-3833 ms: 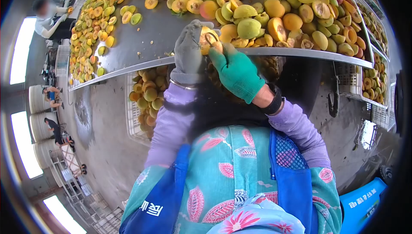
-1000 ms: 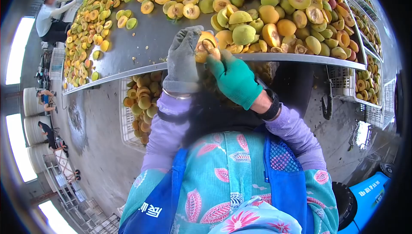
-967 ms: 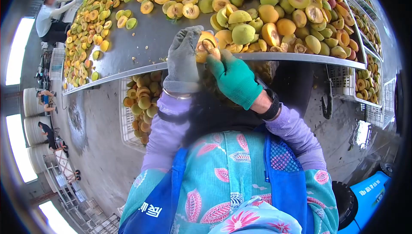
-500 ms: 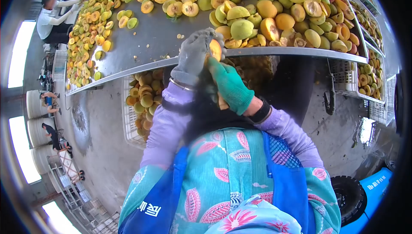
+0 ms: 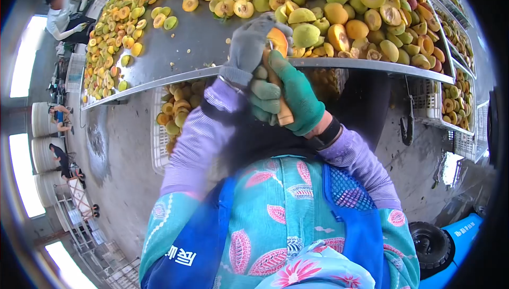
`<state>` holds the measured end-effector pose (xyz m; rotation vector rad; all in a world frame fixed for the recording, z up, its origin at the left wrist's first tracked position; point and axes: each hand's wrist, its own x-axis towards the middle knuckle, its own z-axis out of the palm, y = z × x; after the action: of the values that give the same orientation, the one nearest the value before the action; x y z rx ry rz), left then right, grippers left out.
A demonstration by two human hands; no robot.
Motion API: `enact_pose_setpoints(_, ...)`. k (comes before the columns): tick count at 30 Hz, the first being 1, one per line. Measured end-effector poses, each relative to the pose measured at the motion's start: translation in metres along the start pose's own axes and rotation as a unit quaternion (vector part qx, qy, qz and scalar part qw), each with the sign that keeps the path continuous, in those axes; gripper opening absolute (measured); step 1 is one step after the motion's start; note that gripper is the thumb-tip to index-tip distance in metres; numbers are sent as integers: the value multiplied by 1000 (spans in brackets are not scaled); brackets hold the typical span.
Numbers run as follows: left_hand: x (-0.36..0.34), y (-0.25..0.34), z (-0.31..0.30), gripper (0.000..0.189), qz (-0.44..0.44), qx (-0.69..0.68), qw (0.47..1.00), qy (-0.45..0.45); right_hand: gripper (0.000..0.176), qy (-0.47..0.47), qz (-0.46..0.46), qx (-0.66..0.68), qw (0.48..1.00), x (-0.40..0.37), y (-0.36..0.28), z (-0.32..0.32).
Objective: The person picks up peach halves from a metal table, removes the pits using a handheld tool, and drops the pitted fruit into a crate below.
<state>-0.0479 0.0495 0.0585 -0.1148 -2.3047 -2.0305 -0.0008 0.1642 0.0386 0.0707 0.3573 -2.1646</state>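
My left hand point(image 5: 247, 48), in a grey glove, is closed around a peach half point(image 5: 278, 40) with orange flesh, just above the table's front edge. My right hand point(image 5: 297, 95), in a green glove, grips a knife-like tool by its wooden handle point(image 5: 284, 112). A bit of metal at the handle's upper end meets the fruit; the rest of the working end is hidden. The right thumb lies against the handle's top, close to the peach half. Right of my hands, a heap of whole and halved peaches point(image 5: 339, 33) rests on the metal table point(image 5: 196, 40).
More peach halves point(image 5: 114, 34) cover the table's left side. Below stands a white crate point(image 5: 159, 146) of peaches; further crates point(image 5: 458, 95) are stacked at right. A co-worker point(image 5: 66, 16) sits at far left. A blue vehicle with a black tyre point(image 5: 430, 245) is at lower right.
Both hands have turned, and the wooden handle now shows along my right palm. The peach half has shifted slightly up and right. The co-worker has lowered one arm.
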Motion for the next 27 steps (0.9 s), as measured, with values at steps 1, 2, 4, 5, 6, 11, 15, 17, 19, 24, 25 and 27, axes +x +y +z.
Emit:
enact_pose_setpoints(1,-2,0,-1,32,-61,-76,995,6,39,-27,28,-8,999,3,-4,-4)
enact_pose_setpoints(2,-5,-3,-3,33,-125,-151,980,12,39,-51,58,-13,997,4,-9,-13)
enact_pose_setpoints(4,-19,-2,-6,34,-133,-188,973,16,38,-98,111,32,988,4,-8,-22)
enact_pose_setpoints(5,-26,-1,-9,34,-162,-266,949,52,38,-135,129,52,981,5,-3,-22)
enact_pose_setpoints(6,-31,1,-15,35,-185,-339,918,90,38,-177,148,72,970,7,5,-22)
enact_pose_setpoints(11,-111,-38,-94,37,-19,-4,975,223,36,-86,154,-51,983,-6,11,-4)
enact_pose_setpoints(15,-106,-29,-178,38,-200,589,769,145,34,104,144,-90,980,2,-13,-54)
enact_pose_setpoints(17,-42,-28,-161,38,-82,530,817,211,35,132,133,-124,975,5,-11,-54)
enact_pose_setpoints(19,26,-1,-102,36,29,486,862,142,35,133,116,-184,967,1,-15,-36)
enact_pose_setpoints(24,145,-97,-76,35,87,679,720,-114,29,176,-24,-222,959,-1,-25,-33)
enact_pose_setpoints(25,140,-100,-76,34,38,677,725,-120,29,179,-50,-234,954,0,-27,-33)
enact_pose_setpoints(27,114,-72,-69,32,-69,673,725,-127,30,196,-122,-332,915,8,-26,-36)
